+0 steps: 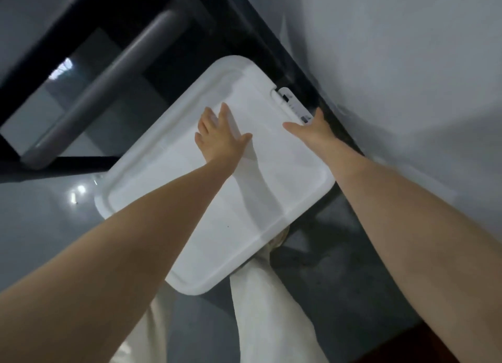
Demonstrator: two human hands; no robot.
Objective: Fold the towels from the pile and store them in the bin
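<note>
Under both hands lies the white lid (217, 199) of the bin, closed flat and set on the glossy grey floor (40, 213). The left hand (217, 137) rests palm down on the lid with fingers straight and spread. The right hand (312, 129) reaches to the lid's far edge beside the white latch (292, 101), fingers extended, thumb out over the lid. Just beyond the right hand hangs pale grey cloth (407, 63). Near the forearms, light trousers (271, 308) show below the lid. No towels are visible.
</note>
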